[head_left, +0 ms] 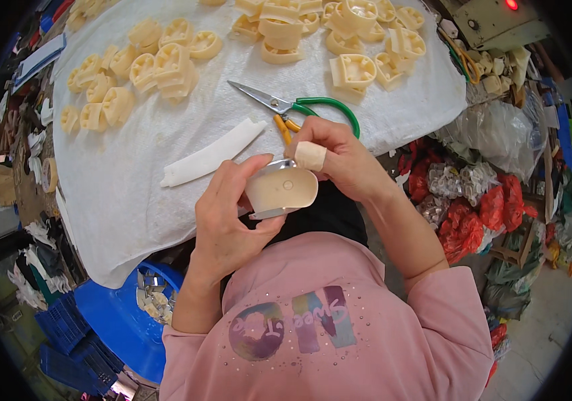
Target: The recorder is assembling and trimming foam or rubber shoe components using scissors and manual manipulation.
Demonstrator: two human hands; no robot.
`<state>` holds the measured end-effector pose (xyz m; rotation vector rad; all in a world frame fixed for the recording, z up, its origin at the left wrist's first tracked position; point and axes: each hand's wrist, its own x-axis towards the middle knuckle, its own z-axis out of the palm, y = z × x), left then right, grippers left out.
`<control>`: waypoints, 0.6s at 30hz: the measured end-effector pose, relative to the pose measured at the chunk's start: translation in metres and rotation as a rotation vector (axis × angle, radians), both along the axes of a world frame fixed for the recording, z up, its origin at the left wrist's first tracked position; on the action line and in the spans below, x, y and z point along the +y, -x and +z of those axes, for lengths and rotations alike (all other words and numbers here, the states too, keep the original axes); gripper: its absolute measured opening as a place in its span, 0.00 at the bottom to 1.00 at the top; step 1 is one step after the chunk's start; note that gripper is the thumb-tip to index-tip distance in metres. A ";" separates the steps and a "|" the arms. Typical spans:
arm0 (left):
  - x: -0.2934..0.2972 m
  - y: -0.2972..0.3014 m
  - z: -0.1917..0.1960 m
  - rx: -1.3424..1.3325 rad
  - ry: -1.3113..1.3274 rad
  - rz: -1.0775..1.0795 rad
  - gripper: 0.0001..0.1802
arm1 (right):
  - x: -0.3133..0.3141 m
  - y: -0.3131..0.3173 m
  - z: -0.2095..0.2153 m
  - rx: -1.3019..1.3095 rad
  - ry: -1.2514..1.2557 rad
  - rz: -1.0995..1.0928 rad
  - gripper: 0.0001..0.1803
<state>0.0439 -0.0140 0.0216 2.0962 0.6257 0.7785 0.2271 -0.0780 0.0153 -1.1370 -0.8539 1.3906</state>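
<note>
A cream plastic part (280, 190) with a rounded front was held in front of the chest, just off the near edge of the surface (132, 194), which was covered by a white woven cloth. The left hand (229, 214) was closed around the part from the left and below, its grip firm on the shell with the thumb laid over the top. The right hand (339, 157) was closed on the part's far upper edge, a strip of tan tape (310, 155) being wound round one finger; whether a small tool was also pinched there could not be told. Just beyond the right hand, green-handled scissors (296, 105) were lying open on the cloth, with an orange-handled tool (286, 127) partly hidden beside them. A long white curved strip (212, 154) was laid to the left of the hands. Farther away, heaps of similar cream parts (135, 67) were spread at the far left and far right (359, 40). A blue tub (115, 321) with scraps was seen below the surface at the near left, and red bags (473, 214) to the right.
</note>
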 end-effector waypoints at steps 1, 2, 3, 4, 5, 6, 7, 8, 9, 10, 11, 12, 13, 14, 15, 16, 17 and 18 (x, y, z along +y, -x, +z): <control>-0.001 0.000 0.003 -0.001 0.002 -0.007 0.32 | 0.000 -0.002 0.002 0.002 0.017 0.053 0.11; -0.002 0.001 0.007 0.031 -0.023 -0.017 0.32 | -0.001 -0.003 -0.011 -0.111 -0.101 0.063 0.10; -0.001 0.001 0.007 0.065 -0.050 -0.022 0.31 | -0.001 -0.003 -0.008 -0.110 -0.100 0.063 0.10; -0.002 0.000 0.006 0.066 -0.049 -0.022 0.31 | -0.001 -0.002 -0.002 -0.384 -0.166 0.064 0.10; -0.004 -0.003 0.003 0.023 -0.063 0.012 0.30 | -0.002 -0.001 0.002 -0.658 -0.232 0.065 0.11; -0.006 -0.006 0.002 -0.021 -0.079 0.045 0.29 | -0.003 0.002 0.002 -0.740 -0.249 0.031 0.13; -0.007 -0.008 0.000 -0.022 -0.080 0.044 0.29 | -0.003 0.005 -0.001 -0.741 -0.250 0.030 0.13; -0.008 -0.010 -0.003 -0.074 -0.079 0.062 0.29 | -0.004 0.009 -0.005 -0.682 -0.187 -0.010 0.12; -0.008 -0.011 -0.004 -0.124 -0.080 0.083 0.28 | -0.004 0.011 -0.010 -0.621 -0.126 -0.048 0.12; -0.009 -0.010 -0.003 -0.123 -0.081 0.085 0.28 | -0.006 0.011 -0.014 -0.620 -0.128 -0.046 0.12; -0.011 -0.009 -0.002 -0.037 -0.157 0.109 0.30 | -0.008 0.010 -0.017 -0.306 -0.093 -0.042 0.12; -0.012 -0.008 -0.003 0.047 -0.230 0.131 0.31 | -0.009 0.010 -0.018 0.007 -0.055 -0.038 0.12; -0.012 -0.008 -0.003 0.047 -0.229 0.131 0.31 | -0.010 0.012 -0.016 0.007 -0.054 -0.038 0.12; -0.013 -0.008 -0.005 0.019 -0.238 0.150 0.32 | -0.012 0.014 -0.011 0.164 -0.019 -0.040 0.11; -0.013 -0.008 -0.007 -0.010 -0.246 0.168 0.32 | -0.012 0.015 -0.009 0.319 0.016 -0.042 0.11; -0.015 -0.010 -0.009 -0.013 -0.246 0.169 0.32 | -0.014 0.014 -0.012 0.283 -0.002 -0.008 0.11; -0.018 -0.012 -0.012 -0.020 -0.305 0.204 0.32 | -0.014 0.017 -0.016 0.279 -0.002 -0.008 0.11; -0.020 -0.013 -0.014 -0.026 -0.365 0.240 0.33 | -0.013 0.025 -0.019 -0.051 -0.113 -0.129 0.12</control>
